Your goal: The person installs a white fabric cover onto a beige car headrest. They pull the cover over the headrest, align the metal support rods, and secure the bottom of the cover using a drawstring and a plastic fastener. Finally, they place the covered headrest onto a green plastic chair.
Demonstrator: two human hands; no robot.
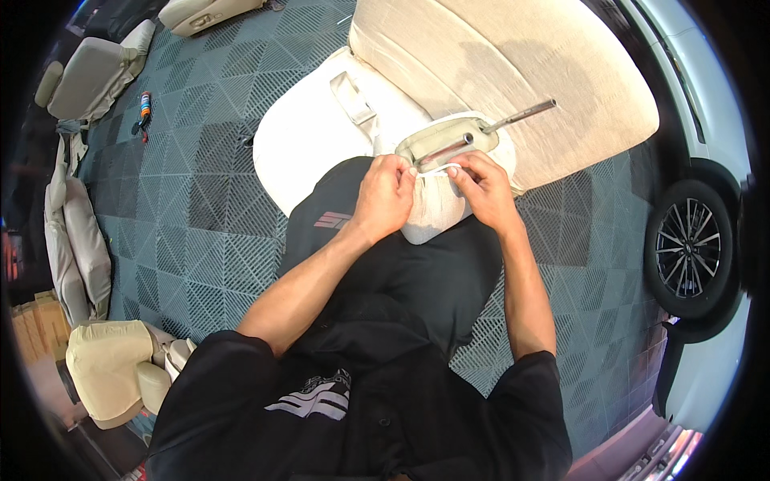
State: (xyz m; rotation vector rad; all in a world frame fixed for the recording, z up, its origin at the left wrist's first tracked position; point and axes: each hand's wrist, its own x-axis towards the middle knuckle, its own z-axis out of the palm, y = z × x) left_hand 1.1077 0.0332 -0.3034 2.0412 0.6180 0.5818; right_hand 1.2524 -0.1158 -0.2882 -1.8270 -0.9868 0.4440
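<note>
A beige car headrest (429, 143) lies on my lap, its underside and two metal posts (525, 113) turned up and away from me. A light fabric cover (435, 212) is partly around its near end, with a white edge strip along the opening. My left hand (385, 192) is closed, pinching the left part of that edge. On the right, my right hand (485, 188) pinches the same edge between thumb and fingers. Part of the cover is hidden behind my hands. Just beyond the headrest stands a beige car seat (521, 64) with a white seat section (301, 120).
More beige seats (92, 80) stand along the left, one near the lower left (108, 373). An orange-and-blue bottle (145, 104) is on the grey tiled floor (216, 232). A light-coloured car with a black wheel (690, 248) borders the right.
</note>
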